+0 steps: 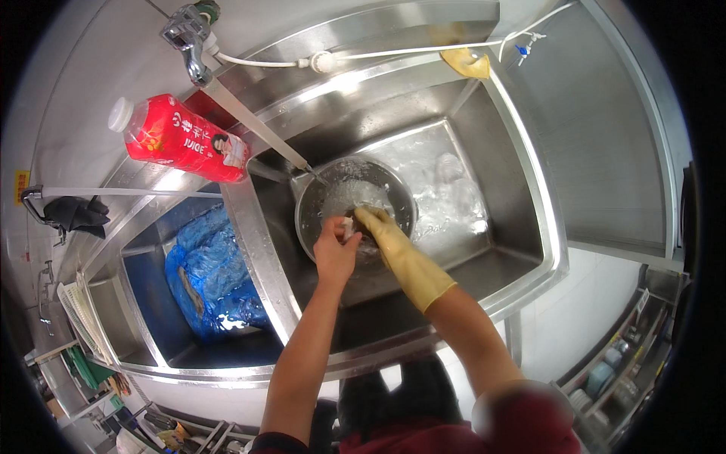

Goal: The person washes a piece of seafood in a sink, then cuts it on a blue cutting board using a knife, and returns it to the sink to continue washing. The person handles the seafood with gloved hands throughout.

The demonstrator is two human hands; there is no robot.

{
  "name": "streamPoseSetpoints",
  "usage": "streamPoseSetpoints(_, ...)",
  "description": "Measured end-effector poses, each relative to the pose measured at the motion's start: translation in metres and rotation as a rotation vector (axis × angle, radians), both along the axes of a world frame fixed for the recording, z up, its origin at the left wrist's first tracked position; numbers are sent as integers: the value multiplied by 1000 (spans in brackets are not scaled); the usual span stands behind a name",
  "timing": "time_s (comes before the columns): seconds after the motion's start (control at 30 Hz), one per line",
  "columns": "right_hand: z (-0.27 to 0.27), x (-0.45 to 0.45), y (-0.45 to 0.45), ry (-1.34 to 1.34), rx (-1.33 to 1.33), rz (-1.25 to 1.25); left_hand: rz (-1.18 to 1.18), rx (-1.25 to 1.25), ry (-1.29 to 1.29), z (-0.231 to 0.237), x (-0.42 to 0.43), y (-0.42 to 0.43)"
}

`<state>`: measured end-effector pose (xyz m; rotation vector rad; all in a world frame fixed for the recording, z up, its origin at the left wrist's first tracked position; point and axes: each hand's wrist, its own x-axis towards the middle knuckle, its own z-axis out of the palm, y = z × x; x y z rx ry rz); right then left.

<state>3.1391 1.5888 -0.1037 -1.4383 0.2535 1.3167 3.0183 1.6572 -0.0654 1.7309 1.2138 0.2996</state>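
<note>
A round metal basin (pixel 302 227) holding water stands in the steel sink (pixel 510 181), and water runs into it from a pale tube fixed to the tap (pixel 195 68). My left hand (pixel 338 244), bare, is over the basin with a small whitish piece (pixel 348 228) between thumb and fingers; what the piece is cannot be made out. My right hand (pixel 377 224), in a yellow rubber glove, is beside it in the basin, its fingers bent down and partly hidden, so its hold is unclear.
A red juice bottle (pixel 181 136) rests on the ledge at the upper left. Blue plastic bags (pixel 210 267) lie in the left sink. Another yellow glove (pixel 468 62) hangs at the back rim, near a white hose (pixel 397 52). Shelves with containers (pixel 601 374) stand at the lower right.
</note>
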Motion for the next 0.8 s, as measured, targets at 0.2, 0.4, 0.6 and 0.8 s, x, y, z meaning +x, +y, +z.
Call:
streamPoseSetpoints(0.2,-1,15,-9,426,321,-59,-7,-109,-75,-14,-6,14)
streamPoseSetpoints(0.4,3,1,12,9,228,-166,29,-34,76,-26,-9,8)
streamPoseSetpoints(0.6,-20,-1,11,-42,233,-309,247,-72,-76,-34,-2,-18)
streamPoseSetpoints(0.8,-18,0,10,28,283,-468,628,-521,-339,-38,13,-6)
